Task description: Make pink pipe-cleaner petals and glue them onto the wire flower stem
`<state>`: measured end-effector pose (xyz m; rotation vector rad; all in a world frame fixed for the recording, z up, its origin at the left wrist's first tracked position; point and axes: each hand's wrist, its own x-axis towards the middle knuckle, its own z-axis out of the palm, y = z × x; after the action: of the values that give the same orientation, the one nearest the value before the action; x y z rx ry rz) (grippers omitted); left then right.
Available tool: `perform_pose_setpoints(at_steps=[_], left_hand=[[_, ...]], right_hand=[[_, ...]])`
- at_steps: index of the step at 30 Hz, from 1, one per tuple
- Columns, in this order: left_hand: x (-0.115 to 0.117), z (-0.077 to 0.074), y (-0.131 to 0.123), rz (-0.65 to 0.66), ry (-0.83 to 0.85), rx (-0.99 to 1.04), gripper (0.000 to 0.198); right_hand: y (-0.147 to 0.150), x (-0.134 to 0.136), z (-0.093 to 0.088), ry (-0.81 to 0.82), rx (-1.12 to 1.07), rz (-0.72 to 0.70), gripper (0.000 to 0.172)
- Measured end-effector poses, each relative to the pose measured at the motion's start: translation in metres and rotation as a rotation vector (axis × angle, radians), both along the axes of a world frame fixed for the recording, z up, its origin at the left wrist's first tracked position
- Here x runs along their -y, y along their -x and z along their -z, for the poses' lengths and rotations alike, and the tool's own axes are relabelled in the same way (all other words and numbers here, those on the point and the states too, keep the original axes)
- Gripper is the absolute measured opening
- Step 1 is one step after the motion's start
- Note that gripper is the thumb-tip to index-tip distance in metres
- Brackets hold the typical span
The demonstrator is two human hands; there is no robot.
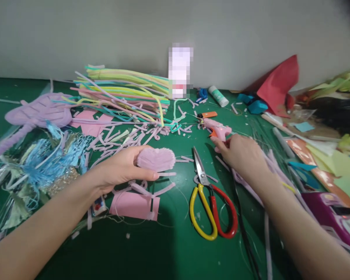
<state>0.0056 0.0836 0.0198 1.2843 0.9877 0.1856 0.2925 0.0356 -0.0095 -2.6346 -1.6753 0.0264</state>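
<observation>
I list one lilac heart (pixel 156 160), gripped in my left hand (pixel 121 169) above the green surface (pixel 134 256), well in from its far edge. One pink glue gun (pixel 219 130), nearer that edge, handle grasped by my right hand (pixel 242 153). One pipe-cleaner bundle (pixel 125 91), along the far edge.

Near the far edge of your worktop (pixel 128 256), a white-and-green glue stick (pixel 218 96) is lying | right of it, along that edge, a red sheet (pixel 280 87) is slanting upward | toward your left edge, blue tassels (pixel 72 153) are lying tangled
</observation>
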Motion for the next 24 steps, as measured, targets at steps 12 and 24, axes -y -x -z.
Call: perform_pose_setpoints(at_steps=[12,24], left_hand=[[-0.001,-0.018,0.002,0.050,-0.563,-0.355,0.059],[-0.002,-0.001,-0.001,-0.125,-0.052,0.095,0.049]], right_hand=[[-0.016,-0.012,-0.002,-0.151,-0.345,0.097,0.021],[0.033,0.038,-0.005,-0.302,-0.777,0.061,0.030]])
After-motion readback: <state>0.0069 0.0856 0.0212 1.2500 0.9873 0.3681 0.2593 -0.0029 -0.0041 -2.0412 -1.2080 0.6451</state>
